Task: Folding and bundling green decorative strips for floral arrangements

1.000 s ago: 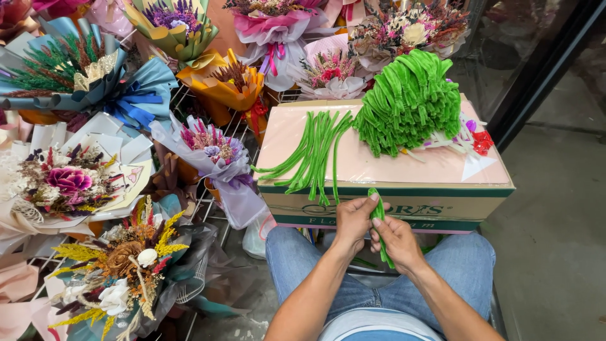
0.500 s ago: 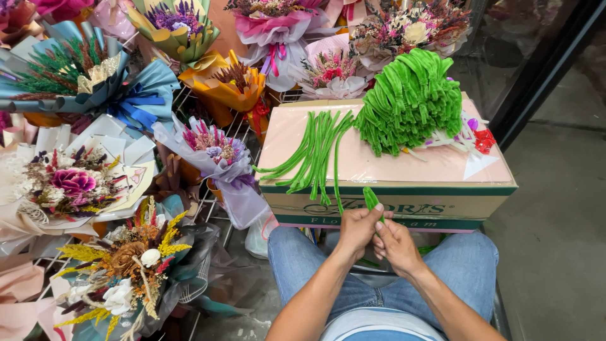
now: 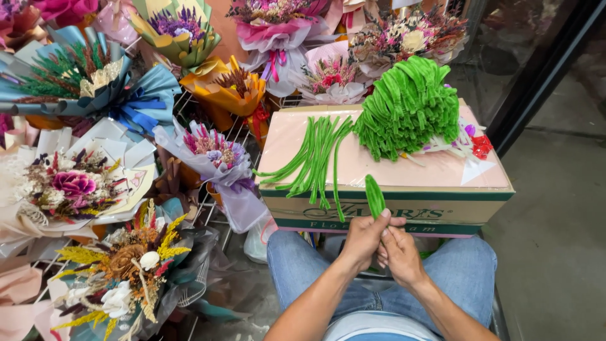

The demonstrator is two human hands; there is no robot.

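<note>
My left hand (image 3: pixel 365 237) and my right hand (image 3: pixel 400 254) are pressed together over my lap, both gripping a folded green pipe cleaner (image 3: pixel 374 196) whose looped end sticks up above the fingers. In front of them stands a cardboard box (image 3: pixel 391 205) with a pink top. On it lie a row of straight green pipe cleaners (image 3: pixel 314 156) and a big heap of bent green pipe cleaners (image 3: pixel 409 107).
Wrapped dried-flower bouquets fill the left and back: a purple one (image 3: pixel 218 151), a pink and white one (image 3: pixel 76 186), a yellow one (image 3: pixel 136 256), a blue one (image 3: pixel 82 82). My knees in blue jeans (image 3: pixel 470 271) sit below the box. Grey floor (image 3: pixel 555 221) lies right.
My hands have drawn closer together and the pipe cleaner is now folded shorter, with its loop standing up above my fingers. The view has shifted slightly.
</note>
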